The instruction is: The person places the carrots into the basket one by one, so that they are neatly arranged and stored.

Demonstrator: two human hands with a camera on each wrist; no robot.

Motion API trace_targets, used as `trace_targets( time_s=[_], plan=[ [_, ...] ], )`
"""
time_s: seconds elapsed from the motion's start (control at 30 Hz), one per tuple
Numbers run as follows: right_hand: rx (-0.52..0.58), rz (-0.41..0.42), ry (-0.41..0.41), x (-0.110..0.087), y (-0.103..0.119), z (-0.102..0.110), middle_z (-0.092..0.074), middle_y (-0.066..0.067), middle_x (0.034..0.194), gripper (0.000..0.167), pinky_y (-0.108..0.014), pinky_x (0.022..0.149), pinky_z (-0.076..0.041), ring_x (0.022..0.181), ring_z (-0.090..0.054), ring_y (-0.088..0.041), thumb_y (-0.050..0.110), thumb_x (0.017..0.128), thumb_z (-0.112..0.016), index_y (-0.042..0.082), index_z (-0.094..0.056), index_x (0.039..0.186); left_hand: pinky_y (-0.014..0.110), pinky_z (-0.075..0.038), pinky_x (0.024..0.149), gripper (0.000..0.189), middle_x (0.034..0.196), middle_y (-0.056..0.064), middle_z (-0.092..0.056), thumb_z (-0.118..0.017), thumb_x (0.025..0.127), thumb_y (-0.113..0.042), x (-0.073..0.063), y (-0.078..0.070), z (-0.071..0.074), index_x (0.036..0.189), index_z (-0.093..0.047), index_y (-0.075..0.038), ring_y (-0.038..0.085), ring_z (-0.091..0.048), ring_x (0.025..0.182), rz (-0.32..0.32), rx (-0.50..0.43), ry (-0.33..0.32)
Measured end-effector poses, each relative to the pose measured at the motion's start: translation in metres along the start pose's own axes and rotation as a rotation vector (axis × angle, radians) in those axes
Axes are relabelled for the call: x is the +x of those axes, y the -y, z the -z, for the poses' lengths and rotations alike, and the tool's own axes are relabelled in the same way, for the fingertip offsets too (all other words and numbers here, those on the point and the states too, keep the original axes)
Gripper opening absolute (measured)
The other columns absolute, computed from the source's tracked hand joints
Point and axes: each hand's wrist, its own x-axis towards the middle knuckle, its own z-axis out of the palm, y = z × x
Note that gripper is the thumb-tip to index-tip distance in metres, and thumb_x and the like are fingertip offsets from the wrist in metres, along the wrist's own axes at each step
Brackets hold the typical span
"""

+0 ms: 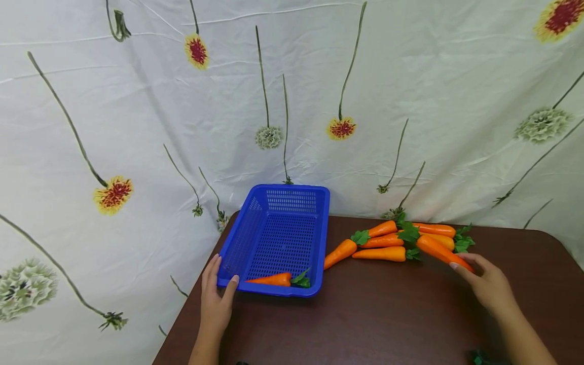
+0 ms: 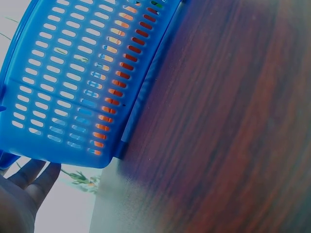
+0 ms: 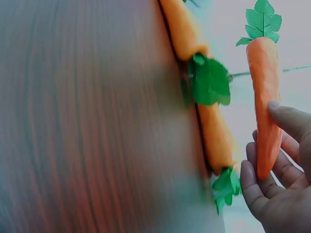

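My right hand pinches a carrot near its tapered tip, thumb on one side and fingers on the other. In the right wrist view this carrot points its green leaves upward, raised off the table. My left hand grips the near left corner of a blue plastic basket, thumb at the front rim and fingers along the left side. Inside the basket, one carrot with leaves lies along the front wall. Its orange shows through the slots in the left wrist view.
Several carrots lie in a loose pile right of the basket, toward the back of the brown table. A flowered white cloth hangs behind the table. A small dark green item sits at the bottom edge.
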Motion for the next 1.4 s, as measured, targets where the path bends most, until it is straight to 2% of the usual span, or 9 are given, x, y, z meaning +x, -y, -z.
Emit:
trace_targets(
  time_s=[0.17, 0.4, 0.5, 0.63, 0.73, 0.97, 1.23, 1.4],
  plan=[
    [-0.008, 0.054, -0.003, -0.004, 0.013, -0.006, -0.056, -0.032, 0.138, 0.062, -0.034, 0.071, -0.042, 0.108, -0.056, -0.040, 0.052, 0.099, -0.057, 0.005, -0.055, 0.140, 0.057, -0.029, 0.118, 0.066, 0.165, 0.005, -0.029, -0.067, 0.097, -0.021, 0.000, 0.000, 0.000, 0.157, -0.038, -0.018, 0.032, -0.030, 0.150, 0.003, 0.004, -0.001],
    [0.013, 0.104, 0.000, -0.008, 0.031, -0.017, -0.060, -0.027, 0.135, 0.060, -0.027, 0.069, -0.044, 0.102, -0.059, -0.027, 0.051, 0.100, -0.057, 0.006, -0.058, 0.139, 0.064, -0.030, 0.115, 0.067, 0.165, 0.004, -0.028, -0.068, 0.097, -0.022, 0.000, 0.000, 0.000, 0.157, -0.038, -0.017, 0.034, -0.029, 0.150, 0.002, -0.002, 0.004],
    [0.036, 0.119, -0.007, -0.009, 0.039, -0.022, -0.062, -0.025, 0.134, 0.058, -0.024, 0.069, -0.046, 0.099, -0.059, -0.012, 0.051, 0.099, -0.058, 0.007, -0.059, 0.138, 0.065, -0.030, 0.115, 0.067, 0.165, 0.004, -0.028, -0.067, 0.097, -0.022, 0.000, 0.001, 0.000, 0.157, -0.038, -0.017, 0.035, -0.028, 0.150, 0.001, -0.003, 0.006],
    [0.065, 0.132, -0.017, -0.012, 0.049, -0.030, -0.065, -0.020, 0.132, 0.056, -0.019, 0.070, -0.047, 0.089, -0.048, 0.015, 0.051, 0.099, -0.059, 0.011, -0.061, 0.137, 0.065, -0.030, 0.115, 0.067, 0.165, 0.005, -0.028, -0.067, 0.097, -0.021, 0.000, 0.000, 0.000, 0.157, -0.038, -0.017, 0.035, -0.029, 0.150, -0.001, -0.003, 0.008],
    [0.091, 0.134, -0.013, -0.014, 0.058, -0.035, -0.065, -0.019, 0.134, 0.056, -0.014, 0.072, -0.046, 0.089, -0.042, 0.023, 0.053, 0.098, -0.058, 0.012, -0.061, 0.138, 0.064, -0.030, 0.115, 0.067, 0.165, 0.006, -0.028, -0.067, 0.097, -0.021, 0.000, -0.002, 0.000, 0.157, -0.038, -0.016, 0.035, -0.029, 0.150, -0.006, -0.003, 0.010],
    [0.163, 0.166, -0.003, -0.021, 0.080, -0.048, -0.063, -0.013, 0.137, 0.052, -0.005, 0.079, -0.043, 0.099, -0.042, 0.025, 0.051, 0.098, -0.061, 0.015, -0.062, 0.135, 0.066, -0.030, 0.115, 0.067, 0.165, 0.005, -0.029, -0.068, 0.096, -0.019, 0.001, 0.000, 0.000, 0.156, -0.039, -0.015, 0.036, -0.029, 0.150, -0.005, 0.005, 0.002],
    [0.214, 0.206, 0.028, -0.027, 0.106, -0.065, -0.066, -0.008, 0.132, 0.046, -0.008, 0.084, -0.046, 0.102, -0.048, 0.022, 0.048, 0.096, -0.065, 0.017, -0.065, 0.131, 0.065, -0.030, 0.115, 0.067, 0.165, 0.006, -0.029, -0.068, 0.097, -0.021, 0.001, 0.000, 0.001, 0.157, -0.038, -0.016, 0.036, -0.028, 0.150, -0.003, 0.000, 0.007],
    [0.284, 0.248, 0.042, -0.030, 0.119, -0.079, -0.069, -0.005, 0.126, 0.041, -0.013, 0.084, -0.051, 0.101, -0.058, 0.011, 0.041, 0.095, -0.068, 0.016, -0.067, 0.127, 0.065, -0.029, 0.115, 0.067, 0.165, 0.007, -0.029, -0.068, 0.096, -0.020, 0.000, 0.000, 0.000, 0.156, -0.039, -0.015, 0.035, -0.028, 0.150, -0.006, 0.000, 0.000]
  ],
)
